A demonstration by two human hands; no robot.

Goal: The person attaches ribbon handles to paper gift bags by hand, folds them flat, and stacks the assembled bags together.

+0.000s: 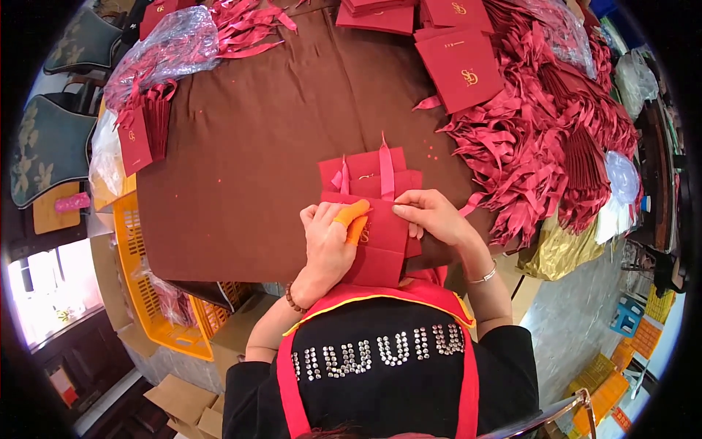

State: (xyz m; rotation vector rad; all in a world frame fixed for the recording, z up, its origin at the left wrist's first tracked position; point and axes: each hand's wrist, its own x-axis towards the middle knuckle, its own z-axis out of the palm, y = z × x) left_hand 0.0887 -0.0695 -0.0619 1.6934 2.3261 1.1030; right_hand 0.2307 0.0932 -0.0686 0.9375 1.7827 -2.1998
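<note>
A flat red paper gift bag with gold print lies at the table's near edge, overlapping other red bags. My left hand, two of its digits in orange finger covers, is closed on the bag's upper left part. At the upper right corner, my right hand pinches the bag's edge between thumb and forefinger. A pink-red ribbon stands up just left of these fingertips; whether they touch it I cannot tell. A second ribbon rises farther left.
Ribboned bags pile up on the right, beside stacked bags at the back. More bags and clear plastic wrap lie at the far left. An orange crate stands below the brown-clothed table.
</note>
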